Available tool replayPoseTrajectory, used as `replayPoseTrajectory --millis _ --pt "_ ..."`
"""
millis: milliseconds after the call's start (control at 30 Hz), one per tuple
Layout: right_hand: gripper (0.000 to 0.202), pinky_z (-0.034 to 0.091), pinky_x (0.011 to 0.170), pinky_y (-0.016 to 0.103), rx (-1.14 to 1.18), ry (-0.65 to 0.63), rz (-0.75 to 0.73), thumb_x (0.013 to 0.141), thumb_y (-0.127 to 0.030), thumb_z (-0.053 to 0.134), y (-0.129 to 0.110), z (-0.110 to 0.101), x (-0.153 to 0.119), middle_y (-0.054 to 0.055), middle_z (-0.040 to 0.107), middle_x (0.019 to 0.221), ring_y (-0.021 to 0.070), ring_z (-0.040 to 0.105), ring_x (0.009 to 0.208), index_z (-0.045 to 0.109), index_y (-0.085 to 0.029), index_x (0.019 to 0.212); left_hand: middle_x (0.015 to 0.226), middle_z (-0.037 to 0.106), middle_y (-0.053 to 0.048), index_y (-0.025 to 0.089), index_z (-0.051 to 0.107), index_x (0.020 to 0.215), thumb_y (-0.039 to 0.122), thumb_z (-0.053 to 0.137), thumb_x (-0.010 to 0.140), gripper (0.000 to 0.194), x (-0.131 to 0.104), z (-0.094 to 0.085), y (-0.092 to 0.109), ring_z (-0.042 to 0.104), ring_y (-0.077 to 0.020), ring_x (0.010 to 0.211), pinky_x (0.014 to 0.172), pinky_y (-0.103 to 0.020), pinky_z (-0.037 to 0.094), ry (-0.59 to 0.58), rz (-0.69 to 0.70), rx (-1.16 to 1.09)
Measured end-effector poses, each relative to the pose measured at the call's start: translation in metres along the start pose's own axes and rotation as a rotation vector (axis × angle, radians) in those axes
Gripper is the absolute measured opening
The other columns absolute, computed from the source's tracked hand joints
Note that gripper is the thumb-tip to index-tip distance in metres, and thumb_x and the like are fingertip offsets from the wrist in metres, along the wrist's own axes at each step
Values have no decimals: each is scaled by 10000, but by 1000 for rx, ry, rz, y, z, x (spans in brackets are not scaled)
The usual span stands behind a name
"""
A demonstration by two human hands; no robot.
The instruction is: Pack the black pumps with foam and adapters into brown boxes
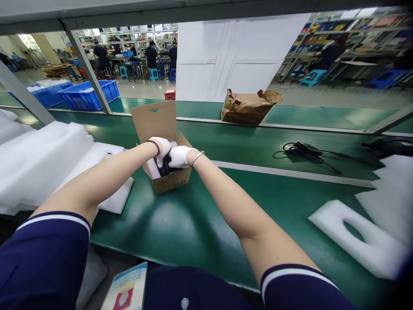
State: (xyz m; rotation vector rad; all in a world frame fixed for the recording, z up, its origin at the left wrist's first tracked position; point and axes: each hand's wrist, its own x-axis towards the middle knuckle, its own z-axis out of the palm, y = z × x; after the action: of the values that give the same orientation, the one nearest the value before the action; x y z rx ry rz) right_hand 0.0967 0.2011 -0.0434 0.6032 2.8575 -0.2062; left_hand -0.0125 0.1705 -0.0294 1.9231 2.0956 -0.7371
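An open cardboard box [172, 180] stands on the green work surface, its lid raised at the back and white foam lining its inside. Both hands wear white gloves and reach into it. My left hand [161, 148] has its fingers curled down on a black item [164, 167], which looks like a bundled cable. Close beside it, my right hand [179, 156] touches the same black item from the right, fingers bent. Most of the item is hidden by the gloves and the box walls.
White foam sheets [41, 161] are stacked at left. Black cables with an adapter [305, 150] lie at right, near white foam pieces [358, 241]. A crumpled brown paper bag [247, 107] and blue bins [87, 95] stand behind. People sit at far benches.
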Motion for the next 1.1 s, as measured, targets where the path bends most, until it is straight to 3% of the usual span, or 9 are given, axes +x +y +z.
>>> replayPoseTrajectory --millis 233,333,433,533,633,700,800,900,1100 --pt "838 501 929 391 56 109 59 782 -594 666 -14 14 6 228 626 1277 358 574 1212 508 -49 1398 985 745 -96 198 745 986 470 814 574 498 -17 21 -41 687 -308 937 884 -376 525 119 109 -156" --pt "668 404 1058 457 -37 32 -29 776 -584 684 -18 13 16 203 702 1127 399 482 1308 668 -76 1209 1225 689 -52 253 675 1178 600 537 839 504 -50 68 -57 612 -270 1181 1042 -353 457 697 31 -654" --pt "605 354 1090 493 -73 43 -74 707 -595 741 -21 9 27 161 728 1069 407 505 1278 730 -128 1091 1540 421 -71 244 365 1491 568 204 984 623 -72 121 -38 363 -227 1445 1169 -369 331 1316 -122 -1064" --pt "508 377 1071 471 -56 64 -139 713 -540 747 -20 8 22 104 743 1042 346 584 1193 740 -185 1076 1573 343 -152 200 255 1529 639 493 873 825 -70 144 -1 267 -317 1484 1212 -496 224 1113 95 -840" --pt "363 451 1008 408 30 61 -220 761 -455 712 6 7 -2 59 753 992 290 658 1073 751 -239 1051 1493 445 -188 172 339 1473 473 744 727 901 -59 131 20 338 -361 1437 1204 -576 168 819 219 -479" --pt "339 469 1000 375 228 257 -170 847 -420 604 40 8 -17 62 739 1076 265 656 1091 739 -246 1104 1444 497 -190 159 397 1425 395 764 719 830 -56 118 21 389 -354 1404 1189 -565 208 731 234 -340" --pt "559 464 1028 383 667 609 -25 876 -360 533 89 20 -15 100 635 1319 237 596 1210 529 -212 1414 1369 556 -177 154 508 1302 399 775 716 689 -56 106 14 453 -352 1346 1166 -539 266 693 261 -258" --pt "806 496 983 381 962 533 -62 844 -404 599 103 42 19 154 561 1404 224 597 1207 279 -171 1546 1303 599 -152 163 562 1224 365 785 701 603 -55 106 9 505 -335 1285 1156 -511 301 705 300 -285" --pt "378 458 1013 380 1059 621 -190 896 -494 568 67 80 60 129 660 1188 234 593 1205 630 -169 1079 1343 606 -113 235 584 1284 447 735 747 597 -58 136 18 503 -345 1317 1128 -516 382 825 300 -946"
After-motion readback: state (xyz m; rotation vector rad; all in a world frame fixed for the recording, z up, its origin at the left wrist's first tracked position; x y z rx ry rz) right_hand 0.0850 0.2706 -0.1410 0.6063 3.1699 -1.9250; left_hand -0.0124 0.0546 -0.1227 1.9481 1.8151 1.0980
